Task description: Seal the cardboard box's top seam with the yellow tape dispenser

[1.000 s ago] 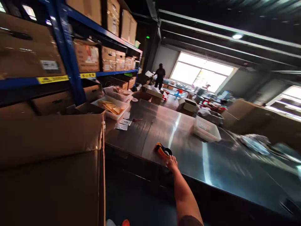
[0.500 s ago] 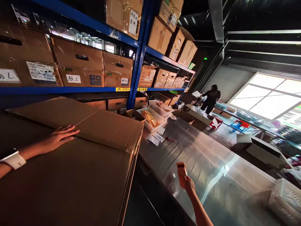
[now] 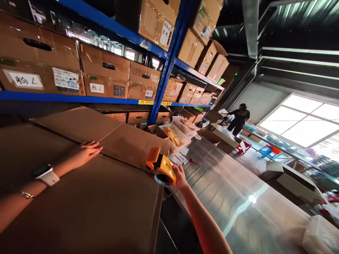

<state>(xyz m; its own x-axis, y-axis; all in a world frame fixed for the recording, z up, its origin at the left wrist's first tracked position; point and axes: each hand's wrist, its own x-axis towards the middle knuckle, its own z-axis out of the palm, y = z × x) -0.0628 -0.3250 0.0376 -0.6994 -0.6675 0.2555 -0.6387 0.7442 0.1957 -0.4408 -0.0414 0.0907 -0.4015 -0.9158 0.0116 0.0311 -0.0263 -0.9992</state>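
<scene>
Now left hand [image 3: 86,152] lies flat and open on the near carton [image 3: 87,197], fingers at the seam between its closed flaps, as half a second ago. Right hand [image 3: 179,175] grips the orange tape dispenser [image 3: 161,167], lifted off the steel table [image 3: 238,197] to the carton's right edge. Judgement: taping the seam is at hand.

free: steel table [image 3: 238,197] middle | blocked: baskets [image 3: 177,134], shelf boxes [image 3: 106,76] behind carton [image 3: 92,197]
</scene>
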